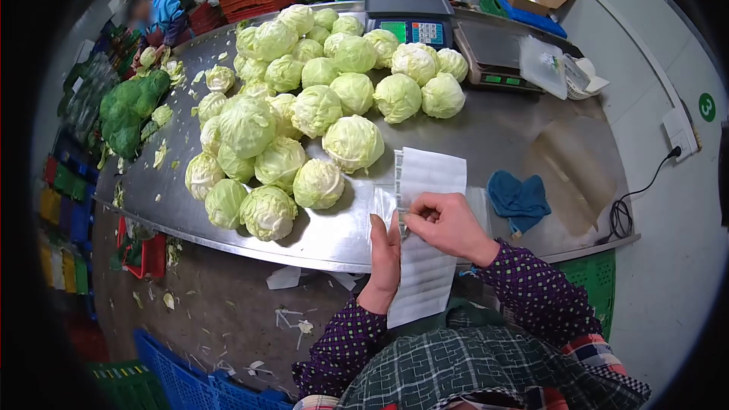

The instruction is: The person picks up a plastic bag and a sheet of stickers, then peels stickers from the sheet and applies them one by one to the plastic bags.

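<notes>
A long white label sheet, with rows across it and dark printed marks along its left edge, hangs over the front of the metal table. My left hand grips its left edge, thumb up; some of its fingers are hidden. The fingers of my right hand are pinched together at the same edge, on a strip of the sheet. Clear plastic film lies beside the sheet, under or near my left fingertips. Beyond my hands is a heap of pale green cabbages.
A blue cloth lies right of the sheet on the metal table. Two weighing scales stand at the back. Broccoli is piled far left, near a co-worker in blue. A blue crate sits on the floor.
</notes>
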### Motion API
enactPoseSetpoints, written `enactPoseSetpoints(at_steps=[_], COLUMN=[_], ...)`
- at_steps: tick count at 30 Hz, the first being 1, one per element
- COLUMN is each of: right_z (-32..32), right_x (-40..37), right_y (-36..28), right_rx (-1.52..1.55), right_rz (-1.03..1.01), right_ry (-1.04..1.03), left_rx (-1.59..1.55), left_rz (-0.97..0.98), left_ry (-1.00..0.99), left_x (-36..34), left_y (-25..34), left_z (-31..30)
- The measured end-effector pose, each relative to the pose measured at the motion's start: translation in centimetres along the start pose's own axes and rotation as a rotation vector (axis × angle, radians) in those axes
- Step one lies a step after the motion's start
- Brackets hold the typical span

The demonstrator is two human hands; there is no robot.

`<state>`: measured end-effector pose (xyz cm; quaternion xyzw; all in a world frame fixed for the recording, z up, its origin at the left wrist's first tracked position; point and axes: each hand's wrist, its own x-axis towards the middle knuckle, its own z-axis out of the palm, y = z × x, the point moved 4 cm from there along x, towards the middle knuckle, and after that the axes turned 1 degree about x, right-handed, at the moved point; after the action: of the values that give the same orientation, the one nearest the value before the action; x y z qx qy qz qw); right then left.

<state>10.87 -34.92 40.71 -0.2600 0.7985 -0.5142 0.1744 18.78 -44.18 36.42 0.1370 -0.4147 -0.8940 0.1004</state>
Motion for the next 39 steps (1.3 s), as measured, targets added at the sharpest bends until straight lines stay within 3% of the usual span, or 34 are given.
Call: enactPoseSetpoints(at_steps=[2, 4, 6, 8, 11, 13, 18, 27, 28, 30, 31, 33, 35, 37, 38, 39], right_z=[0.6, 0.3, -0.1, -0.8, -4.6, -6.9, -6.8, -3.6, -3.2, -3.6, -4.4, -4.4, -3.2, -1.2, -1.4, -1.0], right_x=[-0.2, -0.6, -0.8, -1.1, -1.1, -0.8, 0.1, -0.2, -0.5, -0.8, -0.6, 0.2, 0.6, 2.1, 2.0, 2.2], right_y=[0.9, 0.3, -0.3, -0.5, -0.7, 0.8, 5.7, 8.2, 8.9, 9.3, 6.8, -0.7, -7.9, -8.8, -8.2, -6.6], right_rx=[0.196, 0.292, 0.384, 0.459, 0.381, 0.367, 0.399, 0.418, 0.415, -0.103, -0.338, -0.378, -0.496, -0.390, -0.407, -0.249], right_rz=[0.059, 0.088, 0.108, 0.084, -0.010, 0.050, 0.173, 0.228, 0.227, 0.009, -0.018, -0.399, -0.696, -0.887, -0.888, -0.634], right_ry=[-0.054, -0.076, -0.100, -0.102, 0.038, 0.169, 0.133, 0.078, 0.076, 0.123, 0.178, 0.292, 0.165, -0.080, -0.065, -0.280], left_rx=[-0.015, 0.187, 0.118, -0.039, -0.012, -0.037, -0.012, 0.102, 0.159, 0.204, 0.392, 0.826, 1.277, 1.353, 1.427, 1.519], left_rz=[0.024, -0.048, -0.037, -0.153, -0.087, -0.041, -0.041, -0.028, -0.033, -0.036, 0.027, 0.094, 0.120, 0.196, 0.261, 0.222], left_ry=[-0.050, -0.159, -0.140, -0.035, 0.153, 0.190, 0.226, 0.327, 0.305, 0.272, 0.218, 0.035, -0.227, -0.373, -0.480, -0.529], left_x=[0.2, 0.6, 1.0, 0.7, 0.6, 0.0, -2.2, -4.1, -4.3, -4.4, -4.2, -3.4, -2.7, -2.3, -2.2, -2.2], left_y=[-0.6, -1.4, -1.0, -0.6, 1.3, 2.8, 3.9, 5.2, 5.8, 7.2, 8.4, 10.5, 12.8, 14.0, 14.1, 14.1], left_z=[-0.9, -2.0, -2.4, -3.3, -7.0, -9.7, -14.1, -15.8, -15.9, -15.2, -14.0, -11.7, -7.0, -2.8, -1.3, -1.1])
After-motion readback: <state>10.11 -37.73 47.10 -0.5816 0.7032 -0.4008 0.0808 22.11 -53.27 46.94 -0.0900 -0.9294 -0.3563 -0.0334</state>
